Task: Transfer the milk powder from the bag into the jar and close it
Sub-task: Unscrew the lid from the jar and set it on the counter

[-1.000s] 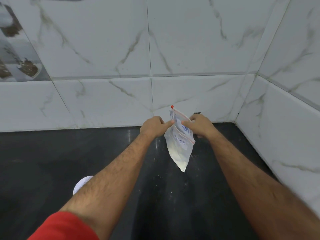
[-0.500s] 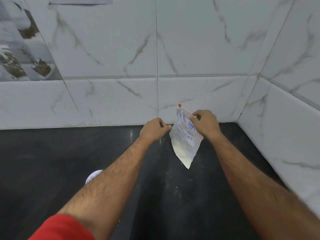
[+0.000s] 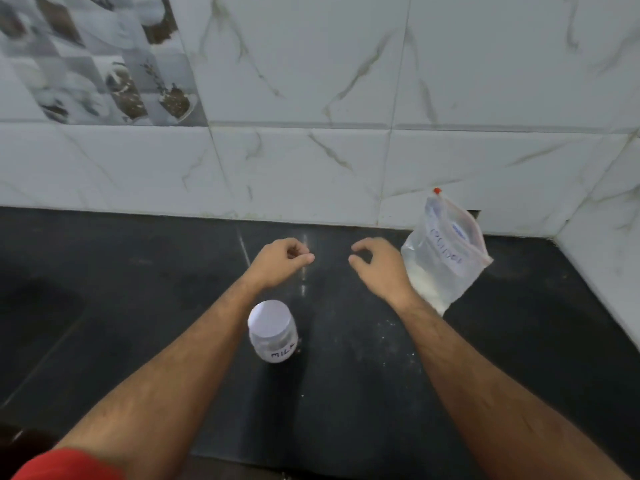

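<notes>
- Bag (image 3: 446,251) at right of frame leaned unheld against the wall; slumping could spill powder
- Jar (image 3: 273,330) stayed lidded at centre
- Both hands (image 3: 282,259) (image 3: 379,263) empty, fingers loosely curled

Dim, softly blurred, perhaps motion-smeared.

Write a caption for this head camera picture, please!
Both empty hands, left hand and right hand, hover between the lidded jar and zip bag.

bag (image 3: 446,252), lidded jar (image 3: 273,330), empty hands
</notes>
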{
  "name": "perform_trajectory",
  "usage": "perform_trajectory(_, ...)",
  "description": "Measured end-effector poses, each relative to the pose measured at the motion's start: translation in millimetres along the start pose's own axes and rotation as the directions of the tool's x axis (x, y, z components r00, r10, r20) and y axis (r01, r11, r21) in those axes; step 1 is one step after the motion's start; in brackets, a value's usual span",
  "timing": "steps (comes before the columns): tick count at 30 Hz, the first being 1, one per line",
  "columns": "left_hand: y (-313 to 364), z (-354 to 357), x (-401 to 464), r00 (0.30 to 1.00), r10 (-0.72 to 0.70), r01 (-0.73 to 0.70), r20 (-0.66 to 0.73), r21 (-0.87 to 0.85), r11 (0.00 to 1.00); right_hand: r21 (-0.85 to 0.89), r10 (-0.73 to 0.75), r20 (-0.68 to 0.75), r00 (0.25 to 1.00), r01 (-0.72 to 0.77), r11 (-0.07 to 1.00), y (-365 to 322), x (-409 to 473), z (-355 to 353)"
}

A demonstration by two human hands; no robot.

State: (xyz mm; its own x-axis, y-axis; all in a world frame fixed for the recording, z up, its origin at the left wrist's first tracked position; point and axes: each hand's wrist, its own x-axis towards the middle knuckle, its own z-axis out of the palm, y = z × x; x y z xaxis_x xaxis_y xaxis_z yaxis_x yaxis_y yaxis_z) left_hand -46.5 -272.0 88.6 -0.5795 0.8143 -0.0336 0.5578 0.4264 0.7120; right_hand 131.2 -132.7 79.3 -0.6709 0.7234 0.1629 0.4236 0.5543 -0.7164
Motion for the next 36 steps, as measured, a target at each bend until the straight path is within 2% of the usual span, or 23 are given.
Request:
perform_trajectory(3, -49, -15, -23, 0.997, -0.074, 0.073, -0.003, -0.096, 0.993, 0.093, 0.085, 0.273, 0.958, -0.114, 0.989, 0, -19, 42)
perform_trajectory(6, -87, -16, -49, 0.988, -0.155, 0.155, 0.025, -0.274, 0.949, 0.106, 0.139, 0.489, 0.861, -0.217, 0.970, 4, -39, 82)
perform_trajectory(8, -106, -9, -66, 0.975, -0.215, 0.221, 0.059, -0.378, 0.899, 0.085, 0.142, 0.580, 0.802, -0.233, 0.969, 6, -53, 102)
perform_trajectory(10, -118, 1, -79, 0.961, -0.257, 0.277, 0.105, -0.439, 0.855, 0.082, 0.124, 0.618, 0.777, -0.220, 0.972, 6, -65, 119)
perform_trajectory(13, -121, 14, -89, 0.951, -0.272, 0.309, 0.148, -0.488, 0.816, 0.115, 0.101, 0.587, 0.804, -0.206, 0.972, 3, -80, 136)
perform_trajectory(18, -112, 24, -88, 0.955, -0.247, 0.297, 0.166, -0.594, 0.748, 0.177, 0.116, 0.418, 0.901, -0.206, 0.962, 0, -90, 146)
perform_trajectory(24, -76, 16, -62, 0.956, -0.170, 0.277, 0.238, -0.554, 0.785, 0.306, 0.102, 0.300, 0.948, -0.197, 0.931, 3, -79, 118)
perform_trajectory(31, -6, 13, -29, 0.930, -0.078, 0.256, 0.359, -0.481, 0.839, 0.446, 0.073, 0.236, 0.969, -0.175, 0.878, -2, -60, 69)
perform_trajectory(33, 6, 15, -19, 0.939, -0.066, 0.217, 0.337, -0.434, 0.874, 0.440, 0.095, 0.213, 0.972, -0.182, 0.880, 3, -54, 59)
perform_trajectory(36, 28, 20, -1, 0.979, 0.010, 0.081, 0.202, -0.439, 0.895, 0.423, 0.158, 0.174, 0.972, -0.219, 0.879, 13, -50, 41)
